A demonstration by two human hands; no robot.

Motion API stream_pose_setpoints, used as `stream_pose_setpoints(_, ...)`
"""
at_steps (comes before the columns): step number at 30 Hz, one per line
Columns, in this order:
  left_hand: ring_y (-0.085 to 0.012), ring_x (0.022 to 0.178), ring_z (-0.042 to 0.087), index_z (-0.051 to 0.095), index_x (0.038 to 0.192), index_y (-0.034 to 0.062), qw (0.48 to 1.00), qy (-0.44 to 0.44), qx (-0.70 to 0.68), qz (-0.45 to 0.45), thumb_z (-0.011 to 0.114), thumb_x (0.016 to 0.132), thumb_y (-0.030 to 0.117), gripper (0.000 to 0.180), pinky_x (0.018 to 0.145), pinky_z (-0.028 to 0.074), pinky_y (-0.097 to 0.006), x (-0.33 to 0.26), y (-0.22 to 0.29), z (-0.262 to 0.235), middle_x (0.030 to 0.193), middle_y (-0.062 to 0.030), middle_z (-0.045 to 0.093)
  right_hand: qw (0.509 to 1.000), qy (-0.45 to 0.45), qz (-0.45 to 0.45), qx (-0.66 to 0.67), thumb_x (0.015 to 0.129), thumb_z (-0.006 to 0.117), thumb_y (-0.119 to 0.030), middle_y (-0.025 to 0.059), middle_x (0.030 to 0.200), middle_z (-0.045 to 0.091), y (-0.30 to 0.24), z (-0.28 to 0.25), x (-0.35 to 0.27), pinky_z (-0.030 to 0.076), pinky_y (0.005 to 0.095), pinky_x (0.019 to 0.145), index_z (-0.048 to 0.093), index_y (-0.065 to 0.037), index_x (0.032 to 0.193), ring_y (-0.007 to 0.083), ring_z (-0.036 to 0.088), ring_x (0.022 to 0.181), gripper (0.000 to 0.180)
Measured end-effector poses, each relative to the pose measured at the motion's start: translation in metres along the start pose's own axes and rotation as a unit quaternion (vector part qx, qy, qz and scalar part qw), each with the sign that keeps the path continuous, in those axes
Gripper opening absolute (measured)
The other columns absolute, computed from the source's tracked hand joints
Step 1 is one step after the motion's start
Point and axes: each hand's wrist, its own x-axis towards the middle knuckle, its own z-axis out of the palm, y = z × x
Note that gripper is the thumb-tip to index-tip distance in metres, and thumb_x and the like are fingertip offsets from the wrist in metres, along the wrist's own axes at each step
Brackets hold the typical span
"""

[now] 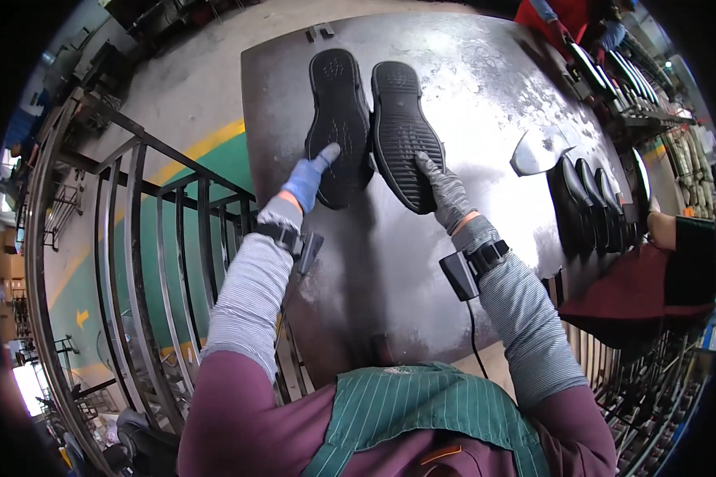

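A pair of black shoes with the soles facing me is held side by side over the metal table. My left hand, in a blue glove, grips the left shoe, its thumb pressed on the fairly smooth sole and its fingers hidden at the outer side. In a grey striped glove, my right hand grips the right shoe the same way, with the thumb on a ridged sole. Both toes and heels line up roughly, the shoes close together along their inner edges. Their uppers are mostly hidden beneath.
The worn metal table spreads under the shoes. Several black shoes stand in a row at its right, beside a thin pale sheet. A metal-barred rack stands at the left. At the far right are other people's arms and a red garment.
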Motion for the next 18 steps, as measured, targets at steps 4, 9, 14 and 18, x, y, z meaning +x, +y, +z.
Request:
stream_pose_setpoints(4, -0.0189, 0.102, 0.059, 0.055, 0.119, -0.0062, 0.999, -0.004, -0.047, 0.004, 0.072, 0.078, 0.041, 0.065, 0.091, 0.046, -0.031, -0.074, -0.044, 0.007, 0.114, -0.0122, 0.062, 0.996, -0.051, -0.008, -0.073, 0.083, 0.068, -0.041, 0.0082, 0.103, 0.065, 0.012, -0.045, -0.039, 0.046, 0.0283, 0.084, 0.059, -0.002, 0.116, 0.0162, 0.059, 0.093, 0.052)
stream_pose_setpoints(9, -0.018, 0.103, 0.058, 0.052, 0.127, 0.0013, 0.986, -0.066, -0.152, -0.026, 0.071, 0.081, 0.028, 0.057, 0.093, 0.045, -0.033, -0.222, -0.082, 0.018, 0.118, -0.0086, 0.06, 0.988, -0.081, -0.053, -0.122, 0.084, 0.068, -0.042, 0.0102, 0.111, 0.062, 0.048, -0.103, -0.131, 0.045, 0.0295, 0.088, 0.053, 0.001, 0.123, 0.0163, 0.056, 0.1, 0.059)
stream_pose_setpoints(14, -0.018, 0.103, 0.059, 0.053, 0.125, 0.0017, 0.981, -0.049, -0.182, -0.047, 0.07, 0.082, 0.025, 0.051, 0.092, 0.048, -0.032, -0.348, -0.111, 0.046, 0.116, -0.0079, 0.061, 0.988, -0.076, -0.037, -0.131, 0.088, 0.064, -0.037, 0.0091, 0.112, 0.061, 0.075, -0.137, -0.188, 0.043, 0.0272, 0.093, 0.048, 0.001, 0.127, 0.0141, 0.056, 0.101, 0.057)
stream_pose_setpoints(18, -0.0187, 0.102, 0.059, 0.053, 0.125, 0.0036, 0.974, -0.025, -0.214, -0.068, 0.068, 0.084, 0.027, 0.05, 0.09, 0.049, -0.032, -0.409, -0.146, 0.077, 0.116, -0.0065, 0.061, 0.986, -0.078, -0.033, -0.141, 0.088, 0.065, -0.036, 0.0086, 0.108, 0.063, 0.07, -0.142, -0.194, 0.045, 0.0271, 0.088, 0.051, 0.001, 0.124, 0.0147, 0.059, 0.095, 0.054)
